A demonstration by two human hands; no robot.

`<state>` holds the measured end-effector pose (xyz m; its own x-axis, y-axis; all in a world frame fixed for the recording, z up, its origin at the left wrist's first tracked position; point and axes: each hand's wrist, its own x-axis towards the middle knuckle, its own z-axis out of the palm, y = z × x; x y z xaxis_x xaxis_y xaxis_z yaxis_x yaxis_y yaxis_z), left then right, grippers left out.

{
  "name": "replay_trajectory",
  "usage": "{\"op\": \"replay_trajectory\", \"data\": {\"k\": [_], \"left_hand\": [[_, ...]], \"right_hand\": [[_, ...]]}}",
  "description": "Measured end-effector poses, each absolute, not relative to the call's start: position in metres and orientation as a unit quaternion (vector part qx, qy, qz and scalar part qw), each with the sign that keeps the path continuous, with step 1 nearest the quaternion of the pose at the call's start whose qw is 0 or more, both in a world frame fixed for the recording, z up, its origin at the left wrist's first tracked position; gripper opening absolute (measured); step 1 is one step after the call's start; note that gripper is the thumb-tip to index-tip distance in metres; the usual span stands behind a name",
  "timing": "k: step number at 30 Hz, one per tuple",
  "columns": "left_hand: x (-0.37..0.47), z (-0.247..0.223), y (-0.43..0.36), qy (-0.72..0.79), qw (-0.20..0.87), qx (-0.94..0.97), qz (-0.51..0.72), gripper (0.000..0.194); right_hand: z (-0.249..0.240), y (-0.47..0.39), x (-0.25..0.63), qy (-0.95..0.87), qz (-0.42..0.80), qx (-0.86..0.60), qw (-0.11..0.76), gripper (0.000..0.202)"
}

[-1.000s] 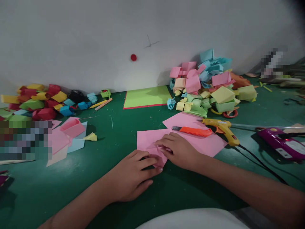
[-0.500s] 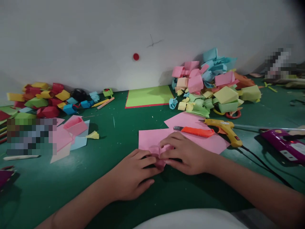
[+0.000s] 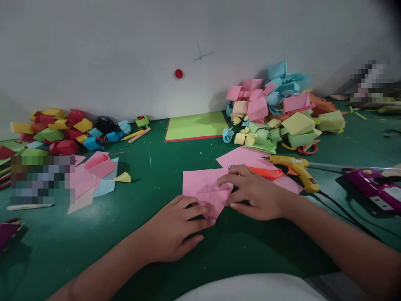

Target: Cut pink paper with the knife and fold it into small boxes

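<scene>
Change since the earlier frames: the right hand (image 3: 255,194) has shifted rightward from the middle of the folded pink paper (image 3: 192,182), so more of its creased flap shows; it now covers part of the orange cutter (image 3: 266,172), which lay uncovered before. The left hand (image 3: 181,228) stays nearly where it was.
Pink paper: flat on the green table (image 3: 150,167), at the centre of the frame, with its lower part folded to an angled shape between the 2 hands.
Left hand: loosely curled, thumb and fingers apart, fingertips resting on the lower left part of the paper.
Right hand: half open, index finger and thumb apart, fingertips at the right edge of the fold.
In the way: the fingers hide parts of the fold, and the right hand hides the middle of the cutter.
Right of centre: more pink sheets (image 3: 242,156) lie under the cutter, beside a yellow glue gun (image 3: 297,164).
Far right: a purple power strip (image 3: 372,188).
Upper right: a heap of folded paper pieces (image 3: 258,109).
Upper centre: a lime sheet with red edging (image 3: 197,126).
Upper left: a pile of coloured paper shapes (image 3: 65,136).
Left: loose pink and blue papers (image 3: 81,177).
</scene>
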<state>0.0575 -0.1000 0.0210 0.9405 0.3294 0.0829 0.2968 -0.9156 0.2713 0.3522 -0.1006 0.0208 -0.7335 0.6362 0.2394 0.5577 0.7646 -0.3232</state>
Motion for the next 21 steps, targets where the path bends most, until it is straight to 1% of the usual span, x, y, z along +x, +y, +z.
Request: {"op": "replay_trajectory", "data": {"k": [4, 11, 14, 17, 21], "left_hand": [[0.056, 0.021, -0.100, 0.156, 0.125, 0.978, 0.056, 0.042], [0.055, 0.022, -0.101, 0.159, 0.116, 0.978, 0.064, 0.041], [0.056, 0.022, -0.101, 0.161, 0.117, 0.978, 0.067, 0.042], [0.057, 0.023, -0.101, 0.164, 0.123, 0.976, 0.073, 0.043], [0.058, 0.023, -0.100, 0.159, 0.135, 0.975, 0.076, 0.037]], "right_hand": [[0.024, -0.096, 0.364, -0.905, 0.113, -0.379, 0.159, 0.019], [0.028, -0.091, 0.375, -0.893, 0.079, -0.416, 0.155, 0.022], [0.028, -0.094, 0.369, -0.900, 0.082, -0.397, 0.160, 0.023], [0.027, -0.103, 0.355, -0.912, 0.121, -0.354, 0.169, 0.019], [0.025, -0.117, 0.336, -0.926, 0.175, -0.303, 0.140, 0.018]]}}
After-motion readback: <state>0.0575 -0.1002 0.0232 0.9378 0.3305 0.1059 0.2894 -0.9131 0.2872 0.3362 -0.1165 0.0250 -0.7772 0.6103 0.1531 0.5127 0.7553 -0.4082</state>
